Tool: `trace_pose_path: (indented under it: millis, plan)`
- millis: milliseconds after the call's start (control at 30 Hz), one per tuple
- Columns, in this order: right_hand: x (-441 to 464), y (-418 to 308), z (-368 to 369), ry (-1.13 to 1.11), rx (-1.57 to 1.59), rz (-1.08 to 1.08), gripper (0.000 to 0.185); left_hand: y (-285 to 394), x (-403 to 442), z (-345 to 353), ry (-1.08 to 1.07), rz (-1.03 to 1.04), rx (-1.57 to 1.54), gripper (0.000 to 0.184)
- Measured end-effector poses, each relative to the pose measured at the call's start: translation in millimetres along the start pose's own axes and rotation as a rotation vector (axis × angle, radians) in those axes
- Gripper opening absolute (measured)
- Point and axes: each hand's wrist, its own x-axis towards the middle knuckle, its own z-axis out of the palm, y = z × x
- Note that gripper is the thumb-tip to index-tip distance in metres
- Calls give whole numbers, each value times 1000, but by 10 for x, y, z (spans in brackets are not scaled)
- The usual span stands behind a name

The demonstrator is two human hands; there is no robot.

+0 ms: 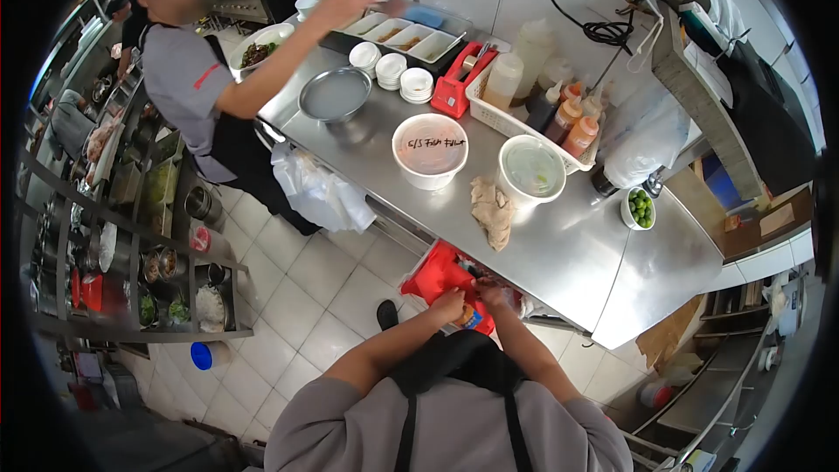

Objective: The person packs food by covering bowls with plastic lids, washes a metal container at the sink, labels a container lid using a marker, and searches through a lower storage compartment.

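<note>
Just below the counter's front edge, a red plastic bag (434, 273) hangs in front of me. My left hand (448, 304) is closed on the bag's lower part, beside a blue and yellow packet (468, 317). To its right, my right hand (491, 291) has its fingers closed at the bag's right edge. On the steel counter above stand a white tub with handwriting on its lid (430, 150) and a second lidded tub (532, 170). A crumpled brown cloth or paper (492, 212) lies between them, near the front edge.
At the left a co-worker (188, 79) reaches over the counter (376, 177). A metal bowl (335, 94), stacked white dishes (417, 85), a red holder (463, 79), a basket of bottles (524, 133) and a bowl of green limes (639, 209) stand on it. White plastic bags (319, 190) hang below.
</note>
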Motion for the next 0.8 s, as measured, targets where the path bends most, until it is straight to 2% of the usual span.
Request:
trace_pose_path:
  millis: [33, 67, 100, 133, 167, 200, 233, 267, 500, 600, 700, 800]
  plan:
    - [25, 14, -4, -25, -18, -9, 16, -35, -6, -14, -14, -32, 17, 33]
    - [250, 248, -64, 22, -426, -165, 18, -173, 2, 68, -11, 106, 49, 29]
    - [258, 444, -54, 72, -175, -177, 19, -438, 93, 361, 35, 162, -12, 27]
    - [254, 472, -71, 19, -668, -353, 19, -68, -127, -25, 72, 111, -114, 26]
    - [245, 484, -88, 55, -1140, -573, 21, 65, -210, -219, -70, 74, -189, 26]
    - [191, 385, 11, 47, -1344, -471, 23, 79, -354, -256, 30, 122, -313, 25]
    - [309, 462, 75, 142, -908, -221, 24, 71, -462, -326, -8, 184, -445, 28]
    - [286, 436, 71, 131, -868, -346, 32, 20, -529, -343, -31, 176, -442, 26]
    - [-8, 34, 182, 131, -789, -333, 24, -22, -781, -612, -167, 63, -496, 23]
    - [53, 40, 231, 28, -936, -377, 23, 16, -859, -712, -187, 30, -556, 22]
    - [112, 33, 286, -176, -1000, -431, 21, 77, -912, -761, -196, 5, -639, 20]
    - [-146, -144, 230, -102, -610, -508, 23, 99, -929, -797, -198, -25, -742, 19]
